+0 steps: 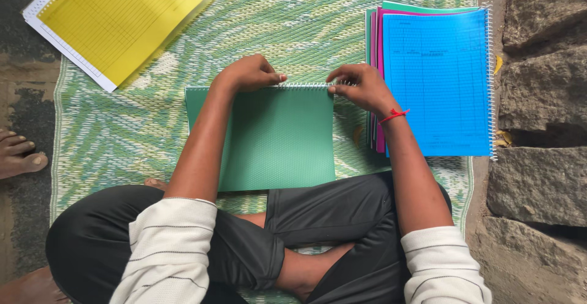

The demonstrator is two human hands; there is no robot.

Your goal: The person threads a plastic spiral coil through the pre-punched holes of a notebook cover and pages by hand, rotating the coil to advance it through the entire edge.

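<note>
Head view: we pinch the green notebook's [275, 139] wire spiral [306, 85] with left hand [252, 73] and right hand [361, 87]; careless twisting could bend it.

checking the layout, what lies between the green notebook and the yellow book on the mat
In the head view, only bare woven mat lies between the green notebook and the yellow book.

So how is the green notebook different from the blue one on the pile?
The green notebook lies alone in front of the person, with both hands, left and right, at its coil; the blue notebook tops a stack at the side, untouched. The green one's coil runs along its far edge, the blue one's along its right side. The blue cover shows a printed table; the green is plain. Both are wire-bound.
</note>
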